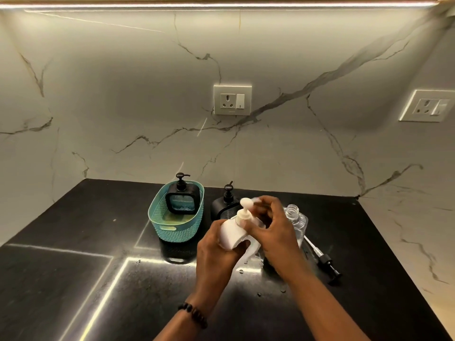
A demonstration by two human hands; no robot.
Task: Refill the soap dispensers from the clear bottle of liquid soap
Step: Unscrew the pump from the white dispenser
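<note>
Left hand [216, 244] wrapped around the body of a white dispenser [231, 233], held tilted above the black counter [73, 267] near its middle. Right hand [273, 227] curled over from the right, fingertips [258, 200] pinched on the white pump head [246, 202] at the top of that dispenser. Beaded bracelet [194, 315] on the left wrist.

Clear bottle [295, 220] just behind the right hand, upright on the counter, neck open and capless, partly hidden by the hand. Loose black pump [325, 262] with its tube lying flat on the counter to the right of the bottle, toward the right edge.

Teal basket [176, 217] left of the hands, toward the back edge, with a black dispenser [182, 198] standing upright inside at its far end. Second black dispenser [226, 205] on the counter between basket and bottle, pump on, lower part hidden behind the white one.

Water droplets [258, 294] scattered on the counter below the hands. Marble wall behind, with one socket [232, 100] above the dispensers and another [429, 106] at far right.
</note>
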